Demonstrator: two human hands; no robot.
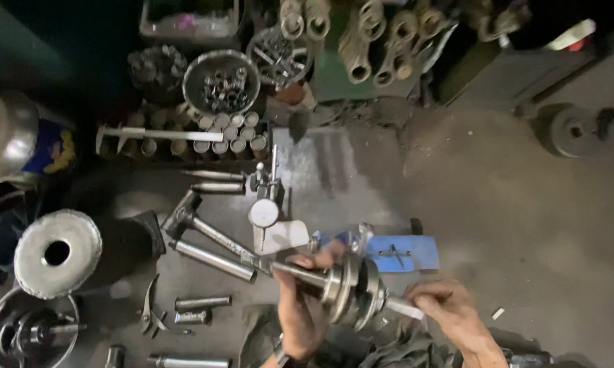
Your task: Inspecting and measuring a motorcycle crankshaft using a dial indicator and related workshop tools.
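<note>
Held piece: steel crankshaft assembly (351,289), twin round webs at mid-length, shaft ends sticking out both sides; carried in the air at near centre, just above the floor (525,204).
Long axis: running left-far to right-near, slightly tilted; left shaft end toward the hammers, right end toward the near right.
Left hand (303,303): closed around the left shaft just beside the webs, fingers wrapped over the top; nearer of the two to the heavy middle.
Right hand (446,303): closed on the tip of the right shaft end, fingers pinched, palm turned left.
Relation: piece spanning between both hands, webs left of centre of the gap.
Just behind: blue stand (406,251) on the floor, touching nothing visible; dial gauge (264,212) upright on its base, far-left of the webs.
Left of gauge: hammer (184,215) and steel bar (213,260) lying flat.
Far: metal bowl (221,82) of small parts; row of short tubes below it.
Near left: thick grey disc (58,253) with centre hole.
</note>
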